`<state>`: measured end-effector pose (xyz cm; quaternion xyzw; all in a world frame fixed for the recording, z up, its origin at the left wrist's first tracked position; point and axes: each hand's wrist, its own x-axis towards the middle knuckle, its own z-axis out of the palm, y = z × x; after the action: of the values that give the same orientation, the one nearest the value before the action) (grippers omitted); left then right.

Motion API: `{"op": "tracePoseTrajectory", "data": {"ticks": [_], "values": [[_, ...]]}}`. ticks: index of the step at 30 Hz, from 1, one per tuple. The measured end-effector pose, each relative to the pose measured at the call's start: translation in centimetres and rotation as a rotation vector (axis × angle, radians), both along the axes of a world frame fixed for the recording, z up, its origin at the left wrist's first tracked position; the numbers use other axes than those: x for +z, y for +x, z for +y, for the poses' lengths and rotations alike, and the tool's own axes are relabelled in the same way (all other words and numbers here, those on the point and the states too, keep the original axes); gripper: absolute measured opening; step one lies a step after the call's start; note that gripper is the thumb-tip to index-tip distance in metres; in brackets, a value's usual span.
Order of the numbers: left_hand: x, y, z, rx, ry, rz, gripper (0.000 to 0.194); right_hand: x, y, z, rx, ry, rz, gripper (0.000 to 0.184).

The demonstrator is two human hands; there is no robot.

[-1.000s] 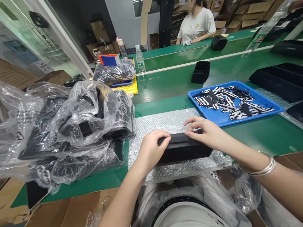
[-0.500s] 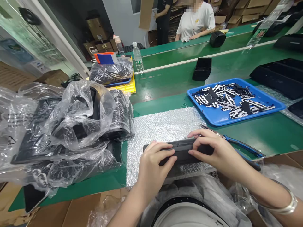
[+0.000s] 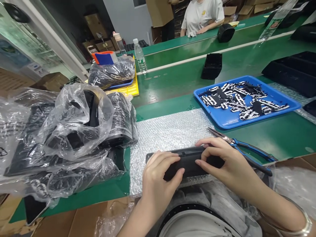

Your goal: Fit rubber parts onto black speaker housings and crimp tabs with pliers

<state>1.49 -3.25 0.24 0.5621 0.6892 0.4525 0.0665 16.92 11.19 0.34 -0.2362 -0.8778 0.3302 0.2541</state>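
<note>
A long black plastic housing (image 3: 190,163) lies across the bubble wrap (image 3: 170,131) near the front edge of the bench. My left hand (image 3: 160,174) is closed around its left part, fingers over the top and thumb on the near side. Toward its right end my right hand (image 3: 219,158) grips it, thumb against the near face and fingers over the top edge. A narrow slot shows along the top between the hands. Long-nose pliers (image 3: 233,141) with blue-black handles lie just beyond my right hand, partly hidden by it.
A blue tray (image 3: 229,123) of black-and-white strip parts is at right. Plastic-wrapped black parts (image 3: 76,131) pile up at left. Further back are a black block-shaped part (image 3: 211,65), a water bottle (image 3: 140,56) and a person (image 3: 202,18) in a white shirt.
Both hands stay on the housing, which has turned slightly so more of its near face shows. The view has shifted a little. At the back, a cardboard piece has moved lower and right.
</note>
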Motion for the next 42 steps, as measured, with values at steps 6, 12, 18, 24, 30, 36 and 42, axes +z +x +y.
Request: {"op": "tracePoseTrajectory", "data": {"ticks": [6,12,18,24,30,36,42], "values": [[-0.1,0.0,0.1,0.002,-0.001,0.019,0.009,-0.3,-0.4,-0.4,-0.037,0.076,0.049,0.022],[-0.4,-0.2,-0.2,-0.006,0.038,0.073,0.008,-0.1,-0.1,-0.4,0.044,0.187,0.095,0.007],[-0.6,-0.5,-0.1,-0.037,0.018,0.083,0.006,-0.7,-0.1,-0.5,0.154,0.277,0.130,0.012],[-0.1,-0.8,0.3,-0.003,-0.065,-0.025,0.011,-0.7,1.2,1.2,-0.003,0.424,0.064,0.018],[0.3,-0.7,0.6,-0.007,-0.178,0.047,0.015,-4.6,8.6,5.8,-0.497,0.412,-0.171,0.027],[0.4,-2.3,1.2,-0.068,-0.357,0.231,0.094,-8.3,11.2,7.0,-0.413,0.487,-0.429,0.035],[1.1,-3.2,-0.5,0.004,-0.394,-0.531,0.061,-6.5,11.4,5.6,-0.453,0.315,-0.056,0.034]]}}
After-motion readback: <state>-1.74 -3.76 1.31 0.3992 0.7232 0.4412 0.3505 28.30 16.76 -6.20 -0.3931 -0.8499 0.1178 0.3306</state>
